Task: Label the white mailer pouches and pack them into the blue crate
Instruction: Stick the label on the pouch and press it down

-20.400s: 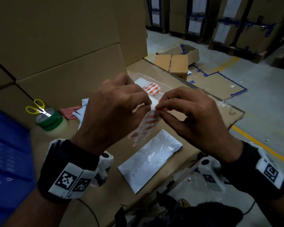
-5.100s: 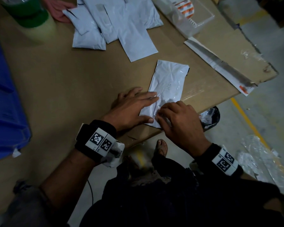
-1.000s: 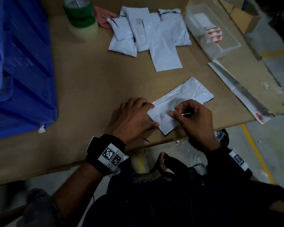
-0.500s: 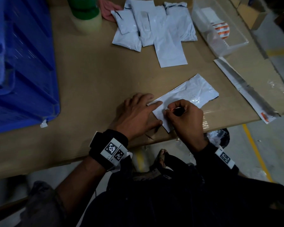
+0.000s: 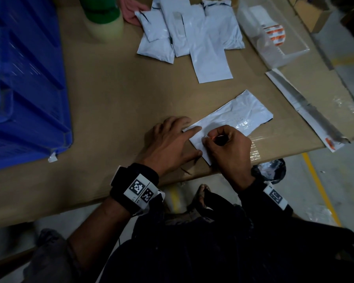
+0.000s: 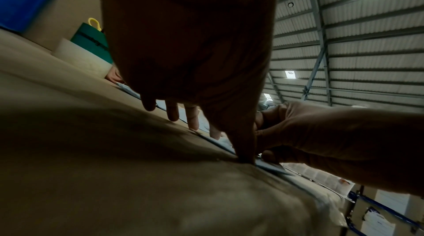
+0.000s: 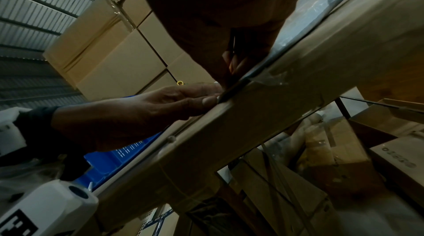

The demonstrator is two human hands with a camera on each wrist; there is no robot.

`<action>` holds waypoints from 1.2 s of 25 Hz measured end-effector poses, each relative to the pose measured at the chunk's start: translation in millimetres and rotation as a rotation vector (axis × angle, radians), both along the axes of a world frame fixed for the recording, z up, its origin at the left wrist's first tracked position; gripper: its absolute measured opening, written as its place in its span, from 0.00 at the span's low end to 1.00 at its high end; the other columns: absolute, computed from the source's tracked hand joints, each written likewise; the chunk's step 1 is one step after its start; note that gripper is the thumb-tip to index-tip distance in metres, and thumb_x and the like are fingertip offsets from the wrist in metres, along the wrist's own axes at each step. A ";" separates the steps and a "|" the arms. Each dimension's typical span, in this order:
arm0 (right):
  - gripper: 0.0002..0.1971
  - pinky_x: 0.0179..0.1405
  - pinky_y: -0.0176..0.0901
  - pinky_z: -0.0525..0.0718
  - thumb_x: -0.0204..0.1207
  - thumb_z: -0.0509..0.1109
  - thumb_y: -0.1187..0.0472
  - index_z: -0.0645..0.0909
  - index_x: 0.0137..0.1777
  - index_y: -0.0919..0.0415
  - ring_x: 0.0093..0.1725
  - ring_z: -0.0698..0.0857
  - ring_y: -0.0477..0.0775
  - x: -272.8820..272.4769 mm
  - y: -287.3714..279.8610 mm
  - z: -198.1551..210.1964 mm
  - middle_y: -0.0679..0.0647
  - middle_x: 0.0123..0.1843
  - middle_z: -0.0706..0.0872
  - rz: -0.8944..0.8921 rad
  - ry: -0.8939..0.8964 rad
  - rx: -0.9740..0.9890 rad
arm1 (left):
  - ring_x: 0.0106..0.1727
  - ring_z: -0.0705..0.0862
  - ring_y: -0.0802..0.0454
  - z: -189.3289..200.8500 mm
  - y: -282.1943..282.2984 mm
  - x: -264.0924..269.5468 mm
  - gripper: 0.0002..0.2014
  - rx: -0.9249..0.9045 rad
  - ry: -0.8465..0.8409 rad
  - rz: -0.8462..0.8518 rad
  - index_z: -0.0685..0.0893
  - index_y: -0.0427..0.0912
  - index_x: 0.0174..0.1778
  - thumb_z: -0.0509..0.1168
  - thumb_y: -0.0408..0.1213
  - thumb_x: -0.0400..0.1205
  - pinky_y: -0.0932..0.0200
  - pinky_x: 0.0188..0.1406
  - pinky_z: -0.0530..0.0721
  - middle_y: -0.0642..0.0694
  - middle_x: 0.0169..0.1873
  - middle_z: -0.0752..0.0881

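Pouch [image 5: 231,121] lies at near table [image 5: 110,103] edge, corner overhanging. My left hand [image 5: 172,144] flat, pinning its end. My right hand [image 5: 227,148] curled round small dark thing, identity unclear. Risks I see: pouch slips off edge if pin loosens; wrinkled film skews label. Crate [image 5: 25,82] at left edge.

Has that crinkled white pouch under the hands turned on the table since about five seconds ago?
Yes. The crinkled white mailer pouch stood almost square to the cardboard table's near edge then; now it lies slanted, its far end swung rightward.
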State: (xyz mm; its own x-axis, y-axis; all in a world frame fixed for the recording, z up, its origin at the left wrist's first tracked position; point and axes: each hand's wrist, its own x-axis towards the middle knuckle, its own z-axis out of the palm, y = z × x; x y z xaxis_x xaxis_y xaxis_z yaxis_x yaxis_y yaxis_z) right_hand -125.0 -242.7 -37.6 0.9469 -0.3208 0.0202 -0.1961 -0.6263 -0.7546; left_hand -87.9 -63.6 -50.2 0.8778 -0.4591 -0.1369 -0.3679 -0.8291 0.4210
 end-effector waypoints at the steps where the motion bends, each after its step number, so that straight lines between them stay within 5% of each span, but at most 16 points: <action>1: 0.06 0.39 0.24 0.76 0.72 0.83 0.57 0.87 0.40 0.51 0.39 0.87 0.38 0.0 0.6 -0.1 0.40 0.37 0.89 0.003 0.007 -0.011 | 0.83 0.57 0.50 0.3 0.3 0.4 0.34 -0.005 0.000 0.002 0.71 0.64 0.82 0.66 0.67 0.79 0.46 0.77 0.57 0.56 0.83 0.64; 5: 0.08 0.39 0.38 0.77 0.73 0.80 0.49 0.86 0.39 0.49 0.38 0.84 0.39 -2.1 1.2 3.1 0.39 0.36 0.86 0.037 0.018 -0.228 | 0.84 0.57 0.50 2.3 -0.1 0.6 0.34 -0.032 0.029 0.010 0.71 0.65 0.81 0.67 0.67 0.79 0.46 0.77 0.56 0.57 0.83 0.64; 10: 0.10 0.44 0.49 0.85 0.78 0.77 0.45 0.88 0.42 0.49 0.40 0.88 0.41 -1.0 -8.5 7.0 0.41 0.37 0.90 0.051 0.038 -0.167 | 0.84 0.57 0.50 2.5 0.6 0.2 0.34 -0.027 0.020 0.008 0.71 0.66 0.81 0.67 0.67 0.78 0.46 0.77 0.57 0.58 0.83 0.64; 14: 0.05 0.46 0.45 0.85 0.76 0.80 0.52 0.87 0.45 0.49 0.42 0.88 0.39 2.9 -14.9 7.6 0.39 0.40 0.90 0.054 0.019 -0.132 | 0.83 0.56 0.51 4.4 -0.4 1.3 0.34 -0.038 0.027 0.010 0.71 0.66 0.81 0.68 0.66 0.77 0.46 0.78 0.55 0.58 0.83 0.63; 19: 0.04 0.43 0.27 0.81 0.76 0.80 0.61 0.88 0.45 0.52 0.43 0.89 0.39 0.1 -17.7 9.7 0.39 0.41 0.91 0.012 -0.084 0.002 | 0.84 0.57 0.49 5.5 -2.4 2.7 0.34 -0.012 0.029 -0.012 0.71 0.64 0.80 0.65 0.69 0.78 0.45 0.78 0.56 0.55 0.82 0.64; 24: 0.03 0.43 0.31 0.83 0.79 0.79 0.62 0.87 0.46 0.56 0.42 0.90 0.44 -2.3 -12.4 14.5 0.43 0.42 0.91 0.006 -0.190 0.089 | 0.82 0.60 0.49 9.3 -9.8 2.6 0.32 -0.010 0.037 0.024 0.72 0.63 0.78 0.66 0.68 0.78 0.44 0.78 0.58 0.54 0.78 0.67; 30: 0.04 0.45 0.33 0.85 0.76 0.81 0.61 0.89 0.47 0.53 0.42 0.90 0.40 -1.0 -10.3 5.6 0.41 0.41 0.92 0.042 -0.041 0.119 | 0.85 0.54 0.47 9.2 -8.9 3.6 0.36 0.004 0.031 -0.002 0.66 0.64 0.84 0.66 0.67 0.79 0.44 0.80 0.53 0.52 0.84 0.61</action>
State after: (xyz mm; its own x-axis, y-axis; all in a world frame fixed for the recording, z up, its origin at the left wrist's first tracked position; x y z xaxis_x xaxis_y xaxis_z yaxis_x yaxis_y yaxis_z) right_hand -126.0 -253.0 -32.0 0.9588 -0.2832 0.0233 -0.1389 -0.5387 -0.8310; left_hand -84.3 -72.5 -41.0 0.8721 -0.4601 -0.1663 -0.3561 -0.8301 0.4290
